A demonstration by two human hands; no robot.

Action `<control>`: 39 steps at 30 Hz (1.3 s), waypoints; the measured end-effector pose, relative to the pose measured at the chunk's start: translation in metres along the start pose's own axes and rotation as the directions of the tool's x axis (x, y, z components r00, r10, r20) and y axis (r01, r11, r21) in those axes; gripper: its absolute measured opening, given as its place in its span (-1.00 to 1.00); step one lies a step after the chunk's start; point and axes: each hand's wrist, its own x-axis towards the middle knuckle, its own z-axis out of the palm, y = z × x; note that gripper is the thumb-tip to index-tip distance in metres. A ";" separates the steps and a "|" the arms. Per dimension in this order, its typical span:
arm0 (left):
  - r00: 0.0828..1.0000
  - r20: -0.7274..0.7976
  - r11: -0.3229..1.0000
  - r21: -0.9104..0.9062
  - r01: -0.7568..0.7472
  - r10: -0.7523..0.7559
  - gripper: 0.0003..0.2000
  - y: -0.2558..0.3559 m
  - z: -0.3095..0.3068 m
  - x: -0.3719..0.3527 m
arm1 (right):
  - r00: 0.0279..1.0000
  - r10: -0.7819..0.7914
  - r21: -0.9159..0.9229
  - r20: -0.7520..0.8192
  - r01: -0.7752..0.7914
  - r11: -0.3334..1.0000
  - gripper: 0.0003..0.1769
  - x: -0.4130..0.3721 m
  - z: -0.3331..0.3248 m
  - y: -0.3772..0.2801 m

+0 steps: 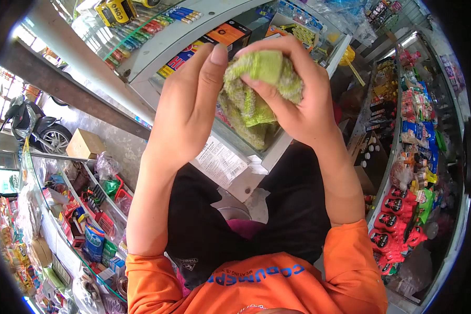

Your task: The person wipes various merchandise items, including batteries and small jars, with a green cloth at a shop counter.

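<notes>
My right hand [311, 94] is closed round a bunched yellow-green cloth [261, 99], its thumb pressed into the folds. Part of the fabric hangs down over the glass cabinet in front of me. Just left of the cloth, my left hand [188, 110] is raised with its back towards me. Its thumb lies along the side of the forefinger and the other fingers curl away out of sight. Whatever it may hold is hidden. Both hands are above the glass display cabinet [154, 68], near boxes [227, 34] inside it.
A printed sheet [220, 159] lies at the cabinet's near corner. Red-capped bottle packs [395, 220] and bagged goods fill a case on the right. Packets [94, 243] sit in a glass case on the left. A cardboard box [85, 144] and a motorbike [39, 128] stand beyond.
</notes>
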 end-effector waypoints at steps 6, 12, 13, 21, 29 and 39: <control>0.993 0.064 0.995 -0.013 -0.100 0.101 -0.73 -0.013 0.002 0.003 | 0.959 0.277 0.265 -0.055 -0.254 0.930 -0.72 -0.005 0.002 0.001; 0.974 0.129 0.980 -0.037 0.195 -0.188 -0.70 -0.005 -0.011 0.006 | 0.997 0.075 0.035 -0.012 -0.074 0.997 -0.71 -0.003 -0.002 -0.001; 0.966 0.130 0.971 -0.058 0.232 -0.223 -0.70 -0.008 -0.010 0.006 | 0.997 0.074 0.033 -0.014 -0.074 0.997 -0.71 -0.003 -0.002 0.001; 0.993 0.122 0.996 -0.091 0.015 -0.004 -0.68 -0.018 -0.003 0.006 | 0.973 0.226 0.112 -0.050 -0.219 0.969 -0.70 -0.008 -0.002 0.007; 0.960 0.237 0.967 -0.168 0.190 -0.148 -0.76 -0.012 -0.006 0.007 | 0.988 0.152 0.043 -0.035 -0.150 0.988 -0.72 -0.008 -0.004 0.005; 0.987 0.056 0.979 0.130 -0.159 0.153 -0.82 -0.011 -0.006 0.008 | 0.878 0.476 0.363 -0.055 -0.426 0.828 -0.63 -0.004 -0.005 -0.002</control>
